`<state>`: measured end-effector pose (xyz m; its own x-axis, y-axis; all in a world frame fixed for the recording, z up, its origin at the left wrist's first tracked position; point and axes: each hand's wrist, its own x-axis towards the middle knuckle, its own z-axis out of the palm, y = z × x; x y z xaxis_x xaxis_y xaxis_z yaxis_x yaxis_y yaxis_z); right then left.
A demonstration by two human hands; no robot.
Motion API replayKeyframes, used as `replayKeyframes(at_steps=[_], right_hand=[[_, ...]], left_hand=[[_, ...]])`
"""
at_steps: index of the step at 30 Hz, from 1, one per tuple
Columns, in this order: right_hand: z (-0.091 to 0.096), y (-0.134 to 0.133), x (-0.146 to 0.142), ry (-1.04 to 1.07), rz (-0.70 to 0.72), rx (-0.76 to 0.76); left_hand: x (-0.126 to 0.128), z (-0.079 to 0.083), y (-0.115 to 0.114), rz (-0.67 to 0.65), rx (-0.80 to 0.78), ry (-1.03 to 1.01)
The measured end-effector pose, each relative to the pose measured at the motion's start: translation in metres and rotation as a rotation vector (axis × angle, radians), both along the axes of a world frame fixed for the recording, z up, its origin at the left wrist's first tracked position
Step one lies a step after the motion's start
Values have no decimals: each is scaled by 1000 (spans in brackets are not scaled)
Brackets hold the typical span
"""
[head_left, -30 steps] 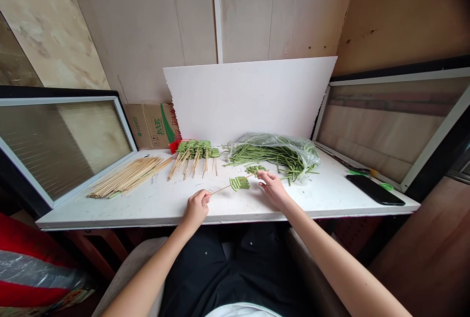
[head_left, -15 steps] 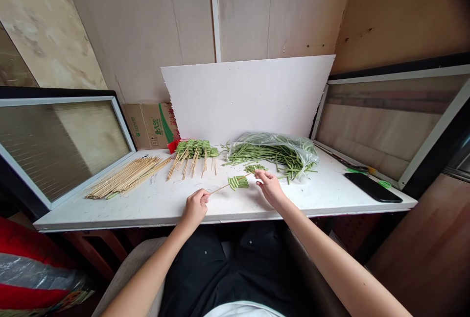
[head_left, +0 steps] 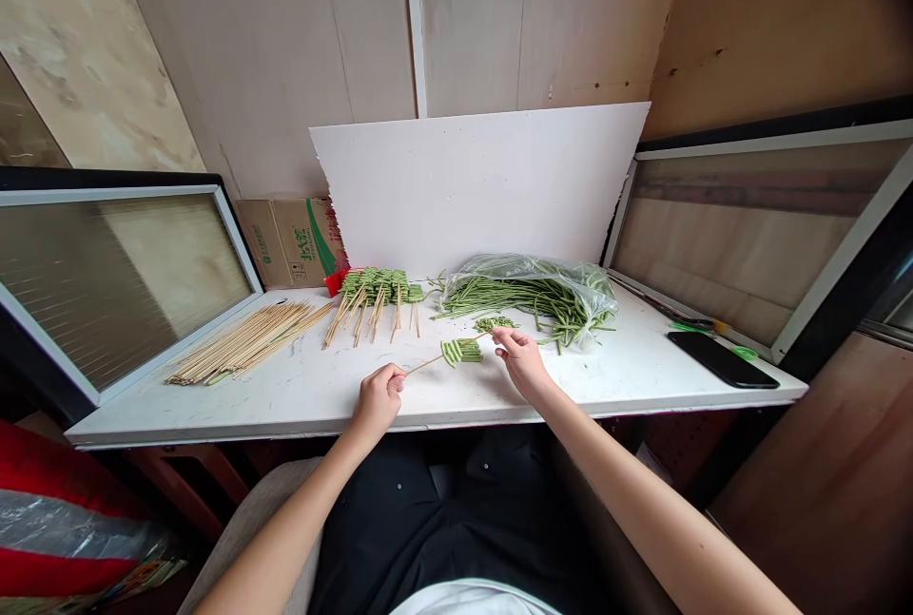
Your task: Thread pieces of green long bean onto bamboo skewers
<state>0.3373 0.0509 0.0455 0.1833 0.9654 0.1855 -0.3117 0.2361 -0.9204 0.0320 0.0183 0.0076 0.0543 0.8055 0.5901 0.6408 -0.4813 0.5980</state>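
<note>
My left hand (head_left: 379, 394) is closed round the blunt end of a bamboo skewer (head_left: 428, 364) that carries several short green bean pieces (head_left: 461, 351). The skewer slants up to the right, just above the white tabletop (head_left: 571, 377). At the skewer's tip my right hand (head_left: 519, 356) pinches its fingers together; what they hold is too small to make out. A small heap of cut bean pieces (head_left: 495, 322) lies just beyond that hand.
A clear bag of long green beans (head_left: 542, 297) lies at the back. Finished bean skewers (head_left: 377, 297) are fanned out left of it, with bare bamboo sticks (head_left: 246, 341) further left. A black phone (head_left: 722, 359) rests at right. A white board (head_left: 471, 187) leans against the wall.
Both hands and the skewer have stayed almost in place. The view has shifted slightly.
</note>
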Motion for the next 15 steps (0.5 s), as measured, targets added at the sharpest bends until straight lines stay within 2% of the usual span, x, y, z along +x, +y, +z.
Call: replayKeyframes(at_steps=[10, 15], right_hand=[[-3, 3, 1, -39, -23, 27], [-7, -6, -18, -146, 40, 81]], left_hand=[[0, 1, 0, -1, 9, -9], [0, -3, 1, -45, 20, 12]])
